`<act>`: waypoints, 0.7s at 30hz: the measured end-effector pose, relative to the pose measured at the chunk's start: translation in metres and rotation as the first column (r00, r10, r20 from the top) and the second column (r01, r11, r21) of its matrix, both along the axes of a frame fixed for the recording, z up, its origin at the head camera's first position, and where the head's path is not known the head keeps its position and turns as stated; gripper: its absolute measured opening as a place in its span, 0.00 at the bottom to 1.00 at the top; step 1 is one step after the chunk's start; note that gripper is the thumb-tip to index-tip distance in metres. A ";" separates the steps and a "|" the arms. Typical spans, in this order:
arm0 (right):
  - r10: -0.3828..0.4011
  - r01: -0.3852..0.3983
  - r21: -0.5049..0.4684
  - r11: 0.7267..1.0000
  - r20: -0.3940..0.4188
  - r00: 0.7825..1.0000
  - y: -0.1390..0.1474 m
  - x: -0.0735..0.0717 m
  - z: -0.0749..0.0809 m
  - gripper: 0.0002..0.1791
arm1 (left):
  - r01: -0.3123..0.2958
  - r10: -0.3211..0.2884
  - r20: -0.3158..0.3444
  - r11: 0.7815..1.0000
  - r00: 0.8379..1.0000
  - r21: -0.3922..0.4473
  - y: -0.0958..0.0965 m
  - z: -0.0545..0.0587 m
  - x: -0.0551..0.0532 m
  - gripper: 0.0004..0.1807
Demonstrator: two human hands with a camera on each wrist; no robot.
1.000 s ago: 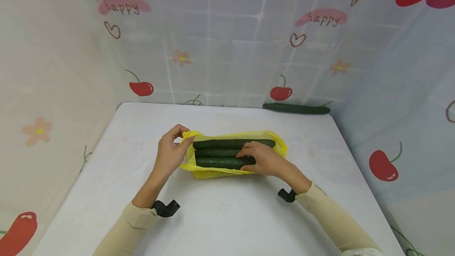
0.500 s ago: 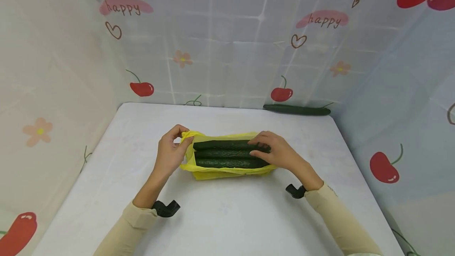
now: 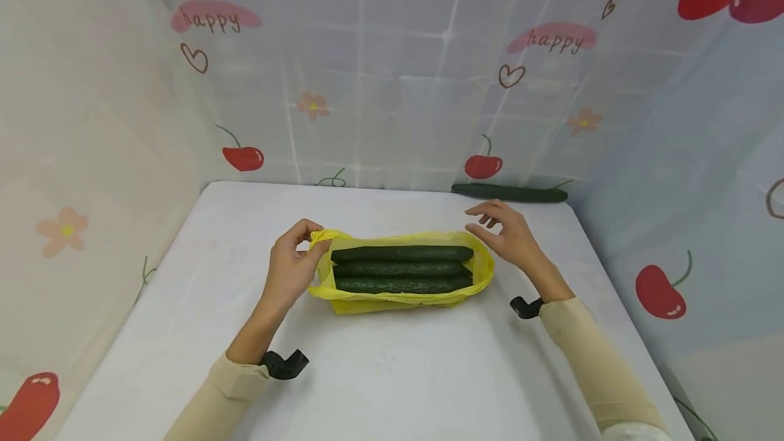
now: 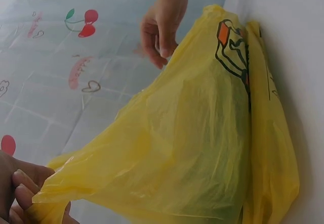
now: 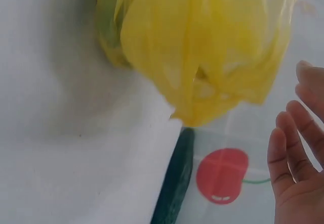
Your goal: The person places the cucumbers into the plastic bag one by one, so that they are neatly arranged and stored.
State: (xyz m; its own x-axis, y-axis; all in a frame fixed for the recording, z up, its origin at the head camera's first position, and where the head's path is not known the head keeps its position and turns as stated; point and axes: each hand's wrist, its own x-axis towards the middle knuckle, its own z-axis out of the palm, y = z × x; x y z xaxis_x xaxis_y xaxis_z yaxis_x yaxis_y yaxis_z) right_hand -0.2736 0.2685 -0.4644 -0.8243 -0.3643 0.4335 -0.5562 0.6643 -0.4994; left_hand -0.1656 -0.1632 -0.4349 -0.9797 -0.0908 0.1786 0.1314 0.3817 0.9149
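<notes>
A yellow plastic bag (image 3: pixel 392 301) lies mid-table with its mouth held wide. Inside it, 3 dark green cucumbers (image 3: pixel 401 269) lie side by side, lengthwise. My left hand (image 3: pixel 291 260) pinches the bag's left rim between thumb and fingers; the left wrist view shows the plastic (image 4: pixel 152 143) drawn up toward those fingertips. Beyond the bag's right end, my right hand (image 3: pixel 505 233) hovers with fingers relaxed and nothing between them. In the right wrist view its fingers (image 5: pixel 291 143) are apart from the yellow plastic. Another cucumber (image 3: pixel 510 192) lies along the table's back edge, at the right.
The white table (image 3: pixel 380 373) is enclosed by curtains (image 3: pixel 392 87) printed with cherries, hearts and flowers. Its back edge meets the rear curtain right behind the single cucumber. Black wrist mounts (image 3: pixel 284 364) sit on both forearms.
My right hand has come up off the cucumbers inside the bag and moved right and away from me, toward the back cucumber. The left hand keeps its place on the rim.
</notes>
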 end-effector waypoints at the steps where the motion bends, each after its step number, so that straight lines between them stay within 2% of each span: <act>1: -0.014 0.014 0.000 1.000 0.004 1.000 0.003 -0.003 -0.002 0.18 | 0.002 -0.002 0.005 1.000 1.000 0.002 0.000 -0.001 0.000 0.04; 10: -0.124 0.124 0.010 0.992 0.093 0.988 0.029 -0.030 -0.015 0.20 | 0.008 -0.008 0.009 1.000 1.000 0.020 -0.002 -0.001 -0.001 0.04; 21: -0.260 0.258 0.039 0.965 0.209 0.943 0.071 -0.058 -0.040 0.24 | 0.015 -0.016 0.007 0.999 1.000 0.039 -0.002 -0.003 -0.001 0.04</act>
